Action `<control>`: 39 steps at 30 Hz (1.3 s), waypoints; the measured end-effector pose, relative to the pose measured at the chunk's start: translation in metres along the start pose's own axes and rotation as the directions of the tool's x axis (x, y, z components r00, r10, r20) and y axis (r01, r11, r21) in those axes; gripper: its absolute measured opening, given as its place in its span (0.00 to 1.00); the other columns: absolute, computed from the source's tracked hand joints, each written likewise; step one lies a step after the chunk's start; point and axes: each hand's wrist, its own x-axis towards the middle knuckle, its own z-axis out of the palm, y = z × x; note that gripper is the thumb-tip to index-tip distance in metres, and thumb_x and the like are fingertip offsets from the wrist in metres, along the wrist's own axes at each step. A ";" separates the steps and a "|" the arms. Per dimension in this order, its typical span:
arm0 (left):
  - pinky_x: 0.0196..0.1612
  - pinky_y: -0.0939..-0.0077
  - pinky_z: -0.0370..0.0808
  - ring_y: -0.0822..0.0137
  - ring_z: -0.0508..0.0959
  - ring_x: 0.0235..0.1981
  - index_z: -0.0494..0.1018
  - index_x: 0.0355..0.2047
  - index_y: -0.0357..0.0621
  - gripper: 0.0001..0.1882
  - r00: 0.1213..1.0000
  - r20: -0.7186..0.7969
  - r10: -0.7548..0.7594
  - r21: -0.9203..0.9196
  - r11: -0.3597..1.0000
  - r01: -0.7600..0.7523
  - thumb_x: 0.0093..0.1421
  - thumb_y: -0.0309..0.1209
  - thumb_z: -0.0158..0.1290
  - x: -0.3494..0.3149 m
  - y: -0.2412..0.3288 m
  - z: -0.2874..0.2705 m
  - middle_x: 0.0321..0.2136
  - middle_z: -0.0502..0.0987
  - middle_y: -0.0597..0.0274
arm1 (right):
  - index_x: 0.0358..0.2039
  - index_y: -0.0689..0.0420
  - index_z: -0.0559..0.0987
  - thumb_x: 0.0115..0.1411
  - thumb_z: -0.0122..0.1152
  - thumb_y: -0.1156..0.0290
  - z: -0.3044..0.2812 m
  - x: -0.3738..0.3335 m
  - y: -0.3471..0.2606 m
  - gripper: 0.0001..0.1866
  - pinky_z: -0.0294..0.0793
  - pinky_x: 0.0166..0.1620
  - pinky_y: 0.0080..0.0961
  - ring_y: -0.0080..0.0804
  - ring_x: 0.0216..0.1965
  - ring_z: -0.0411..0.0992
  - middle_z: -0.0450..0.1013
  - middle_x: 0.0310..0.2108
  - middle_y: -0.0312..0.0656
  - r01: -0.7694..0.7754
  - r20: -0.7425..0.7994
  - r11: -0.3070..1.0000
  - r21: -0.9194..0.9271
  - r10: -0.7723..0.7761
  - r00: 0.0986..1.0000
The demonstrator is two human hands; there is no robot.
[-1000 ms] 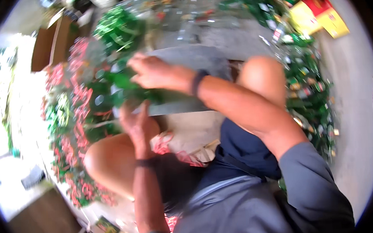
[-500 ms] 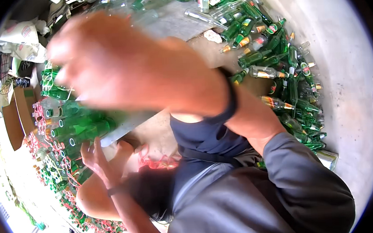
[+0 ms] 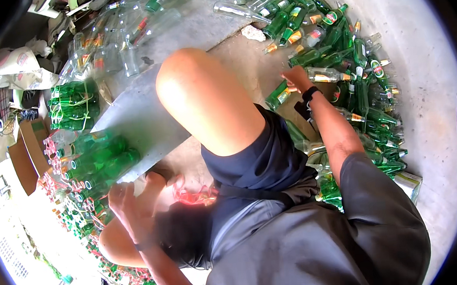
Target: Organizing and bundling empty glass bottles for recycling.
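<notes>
My right hand [image 3: 298,78] reaches into the pile of loose bottles on the right. Its fingers are closed round the neck end of a green glass bottle [image 3: 276,97], which has a yellowish neck label. My left hand [image 3: 122,199] hangs beside a row of green bottles [image 3: 103,163] lying on their sides, mouths toward the left. Its fingers are loosely bent and apart, with nothing visible in them. Those bottles lie at the left end of a grey board [image 3: 138,133]. A tied bundle of green bottles [image 3: 73,105] stands beyond them.
Loose green and clear bottles [image 3: 333,55] heap along the pale wall [image 3: 414,76] at right. Clear bottles [image 3: 126,38] lie at the far left. My bent knee [image 3: 198,86] rises between my hands. Red plastic string [image 3: 192,192] lies by my foot; a cardboard box [image 3: 28,151] stands left.
My right hand has swung from over the board at left to the bottle pile at right and closed on a bottle. My left hand stays by the row, its fingers drawn in slightly.
</notes>
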 end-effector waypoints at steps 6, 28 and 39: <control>0.38 0.71 0.77 0.65 0.79 0.44 0.75 0.58 0.38 0.31 0.981 0.152 -0.122 -0.064 0.989 0.133 0.58 0.38 0.69 0.002 0.040 -0.011 0.51 0.79 0.56 | 0.37 0.69 0.81 0.52 0.74 0.62 0.031 -0.005 0.052 0.22 0.84 0.28 0.41 0.42 0.29 0.81 0.79 0.28 0.49 -0.110 -0.083 0.975 -0.193 0.095 0.992; 0.41 0.67 0.77 0.67 0.78 0.44 0.77 0.54 0.39 0.27 0.785 0.471 -0.403 -0.222 0.807 0.547 0.60 0.43 0.66 0.026 0.071 -0.005 0.47 0.80 0.61 | 0.49 0.56 0.81 0.52 0.71 0.72 0.093 -0.074 0.126 0.22 0.80 0.54 0.45 0.53 0.55 0.77 0.78 0.51 0.52 0.301 0.278 0.476 -0.827 -0.119 0.953; 0.38 0.71 0.76 0.69 0.79 0.41 0.78 0.54 0.39 0.27 0.735 0.485 -0.473 -0.180 0.769 0.614 0.61 0.42 0.67 0.033 0.057 0.002 0.44 0.81 0.62 | 0.50 0.60 0.74 0.57 0.71 0.68 0.033 -0.112 0.109 0.23 0.77 0.52 0.49 0.56 0.53 0.75 0.76 0.48 0.53 0.470 0.235 0.568 -0.676 -0.438 0.868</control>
